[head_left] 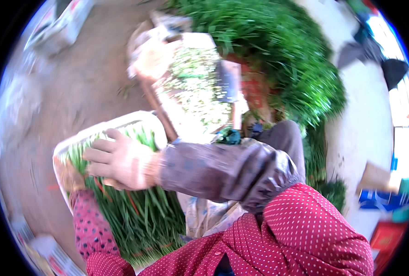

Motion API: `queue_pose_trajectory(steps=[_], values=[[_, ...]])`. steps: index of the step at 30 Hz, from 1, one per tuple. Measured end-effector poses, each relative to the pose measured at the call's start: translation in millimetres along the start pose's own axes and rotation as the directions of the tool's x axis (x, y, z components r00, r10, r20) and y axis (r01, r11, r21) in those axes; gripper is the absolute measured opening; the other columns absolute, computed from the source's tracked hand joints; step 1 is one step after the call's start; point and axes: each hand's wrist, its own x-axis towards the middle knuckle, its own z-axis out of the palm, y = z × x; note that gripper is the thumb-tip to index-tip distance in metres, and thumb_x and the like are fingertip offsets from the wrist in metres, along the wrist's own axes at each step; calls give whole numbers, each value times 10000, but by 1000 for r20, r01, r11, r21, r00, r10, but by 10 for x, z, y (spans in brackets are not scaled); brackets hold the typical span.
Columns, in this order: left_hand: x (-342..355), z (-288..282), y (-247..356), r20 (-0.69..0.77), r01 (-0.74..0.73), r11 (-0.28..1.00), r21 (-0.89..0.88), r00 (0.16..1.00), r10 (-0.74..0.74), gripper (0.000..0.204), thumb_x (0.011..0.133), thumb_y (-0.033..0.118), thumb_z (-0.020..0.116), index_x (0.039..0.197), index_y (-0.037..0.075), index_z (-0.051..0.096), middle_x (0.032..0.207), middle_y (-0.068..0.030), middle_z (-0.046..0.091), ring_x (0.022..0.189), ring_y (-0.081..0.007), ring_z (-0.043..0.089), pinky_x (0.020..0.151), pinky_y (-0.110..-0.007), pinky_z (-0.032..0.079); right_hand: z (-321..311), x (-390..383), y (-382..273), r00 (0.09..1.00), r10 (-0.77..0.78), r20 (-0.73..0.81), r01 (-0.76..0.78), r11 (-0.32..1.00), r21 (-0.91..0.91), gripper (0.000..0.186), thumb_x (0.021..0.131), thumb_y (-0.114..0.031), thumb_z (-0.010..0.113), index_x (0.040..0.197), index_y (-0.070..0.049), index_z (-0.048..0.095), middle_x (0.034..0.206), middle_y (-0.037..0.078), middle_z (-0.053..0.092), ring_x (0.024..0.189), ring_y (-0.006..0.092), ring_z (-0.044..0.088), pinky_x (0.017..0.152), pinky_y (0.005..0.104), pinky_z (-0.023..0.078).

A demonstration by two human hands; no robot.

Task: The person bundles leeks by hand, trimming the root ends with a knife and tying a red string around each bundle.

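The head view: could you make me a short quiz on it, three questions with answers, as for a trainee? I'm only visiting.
1. True or false: the right hand, fingers extended, is over the green stalks.
2. Which is nearer the left wall of the white container?
A) the left hand
B) the right hand
3. Fill in: the left sleeve is pink with dark ____.

Key: 1. True. 2. A. 3. Dots.

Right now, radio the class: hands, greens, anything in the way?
Right hand open over greens. Left hand at left side of white tub, grip unclear. Greens lie in tub. Right hand hides some.
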Motion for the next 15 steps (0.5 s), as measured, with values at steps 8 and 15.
queue_pose_trajectory(steps=[8,15], values=[[73,-195,-114,149,26,913,407,984,-94,617,1048,434,360,1556,107,238,1547,-173,349,1404,-360,363,1141,-453,344,-2292,-3322,-811,367,817,-444,-928,286,-241,348,772,-28,705,1115,-68,664,1278,184,616,1225,373,564,1041,430,463],[90,-145,26,-104,76,971,226,993,-54,618,1027,467,424,1527,133,282,1456,-163,470,1350,-364,430,1082,-451,386,-2654,-4869,-1760,-104,791,-603,-955,-248,-161,249,901,-161,623,1122,-48,635,1280,191,615,1246,378,541,1053,432,442]])
